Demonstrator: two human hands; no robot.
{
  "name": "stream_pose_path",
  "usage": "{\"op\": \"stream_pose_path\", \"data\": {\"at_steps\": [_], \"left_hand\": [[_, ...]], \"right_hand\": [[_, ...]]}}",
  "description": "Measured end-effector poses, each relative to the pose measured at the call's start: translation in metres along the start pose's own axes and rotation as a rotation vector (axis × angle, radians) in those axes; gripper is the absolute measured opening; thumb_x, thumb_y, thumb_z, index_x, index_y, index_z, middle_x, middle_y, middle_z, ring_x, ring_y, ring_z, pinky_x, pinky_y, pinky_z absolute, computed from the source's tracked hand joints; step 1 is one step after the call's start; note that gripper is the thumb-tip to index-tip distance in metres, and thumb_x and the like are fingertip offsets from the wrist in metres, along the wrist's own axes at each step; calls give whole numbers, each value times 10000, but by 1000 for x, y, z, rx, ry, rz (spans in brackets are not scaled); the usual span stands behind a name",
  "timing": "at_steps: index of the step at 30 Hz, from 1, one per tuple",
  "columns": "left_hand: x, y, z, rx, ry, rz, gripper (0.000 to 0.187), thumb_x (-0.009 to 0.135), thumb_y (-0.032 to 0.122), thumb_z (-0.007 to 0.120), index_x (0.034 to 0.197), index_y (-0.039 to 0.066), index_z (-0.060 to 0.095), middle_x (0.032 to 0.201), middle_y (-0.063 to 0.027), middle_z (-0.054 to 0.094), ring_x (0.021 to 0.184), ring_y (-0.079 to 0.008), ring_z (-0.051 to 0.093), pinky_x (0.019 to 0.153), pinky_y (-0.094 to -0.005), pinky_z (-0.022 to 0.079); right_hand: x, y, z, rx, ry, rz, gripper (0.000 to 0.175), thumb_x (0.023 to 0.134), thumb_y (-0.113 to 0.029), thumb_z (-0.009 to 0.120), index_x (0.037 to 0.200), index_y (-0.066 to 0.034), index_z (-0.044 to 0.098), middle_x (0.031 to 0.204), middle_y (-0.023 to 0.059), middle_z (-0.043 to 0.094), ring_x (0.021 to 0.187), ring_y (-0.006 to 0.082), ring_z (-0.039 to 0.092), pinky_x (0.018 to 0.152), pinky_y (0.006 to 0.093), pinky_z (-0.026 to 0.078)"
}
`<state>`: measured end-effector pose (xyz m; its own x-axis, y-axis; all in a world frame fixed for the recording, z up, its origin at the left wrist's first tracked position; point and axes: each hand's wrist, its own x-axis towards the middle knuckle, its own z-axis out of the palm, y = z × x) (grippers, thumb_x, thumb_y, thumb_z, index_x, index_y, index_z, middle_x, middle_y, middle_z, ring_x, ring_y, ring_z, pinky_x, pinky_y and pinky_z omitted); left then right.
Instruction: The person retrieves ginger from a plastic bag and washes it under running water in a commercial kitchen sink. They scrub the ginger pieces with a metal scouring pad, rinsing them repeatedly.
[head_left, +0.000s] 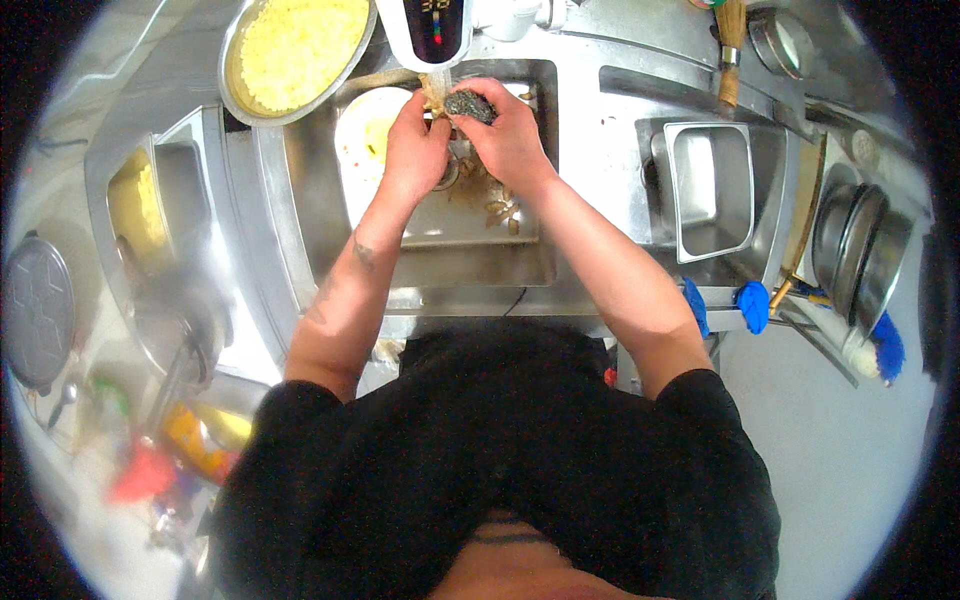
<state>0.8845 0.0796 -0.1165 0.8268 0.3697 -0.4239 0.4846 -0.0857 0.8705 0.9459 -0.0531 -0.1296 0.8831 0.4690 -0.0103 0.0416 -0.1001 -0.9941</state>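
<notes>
Over the left steel sink basin (480, 266), my left hand (418, 157) grips a knobbly light-brown root (433, 91), which looks like ginger. My right hand (511, 139) holds a dark metal scouring pad (469, 108) right beside the root. A stream of water (440, 78) falls close to both, from behind a white fixture. Left of my hands, and partly behind the left one, a white container (356, 139) sits in the basin with pale yellow pieces inside. Several brown root pieces (501, 214) and brownish dirt lie on the basin floor, right of the drain.
A large metal bowl of chopped yellow food (304, 56) stands at the back left. In the right basin is a rectangular steel pan (712, 191). A bamboo brush (729, 56) lies behind it. Blue cloths (752, 306) hang at the front edge; metal bowls (855, 247) lean at far right.
</notes>
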Motion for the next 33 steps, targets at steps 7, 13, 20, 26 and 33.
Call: {"op": "stream_pose_path", "data": {"at_steps": [7,13,20,26,33], "left_hand": [[-4,12,-4,-403,-136,2,272,1041,153,507,1282,42,569,1072,-17,631,880,-105,583,687,-250,474],[-2,-4,1,-722,-180,7,256,1092,231,494,1238,38,577,966,-1,587,776,-93,505,665,-248,428],[-15,-15,10,-191,-4,212,283,1079,160,506,1288,3,614,980,-16,631,773,-69,517,698,-217,442],[-15,-11,2,-354,-114,20,352,1078,170,512,1371,-17,569,980,-31,650,766,-84,519,685,-237,458],[-16,-8,2,-976,-237,-112,273,1088,202,484,1242,-7,568,890,-8,569,695,-80,440,632,-236,405]], "right_hand": [[-2,-3,-17,-248,9,-194,274,867,14,714,1134,-36,682,1102,50,707,1000,140,654,901,288,527],[-2,-3,-23,358,10,351,287,1013,-122,591,1289,-48,607,1122,38,686,991,156,633,886,292,530],[11,2,-9,-256,35,-237,278,1019,-216,532,1155,-18,671,991,148,687,999,326,658,872,418,534],[25,1,-21,321,138,482,259,1062,-225,500,1176,-27,622,904,33,633,787,111,584,679,288,497],[20,-2,-24,377,-198,211,377,993,-155,609,1339,-9,582,1132,40,648,929,143,616,850,289,514]]}}
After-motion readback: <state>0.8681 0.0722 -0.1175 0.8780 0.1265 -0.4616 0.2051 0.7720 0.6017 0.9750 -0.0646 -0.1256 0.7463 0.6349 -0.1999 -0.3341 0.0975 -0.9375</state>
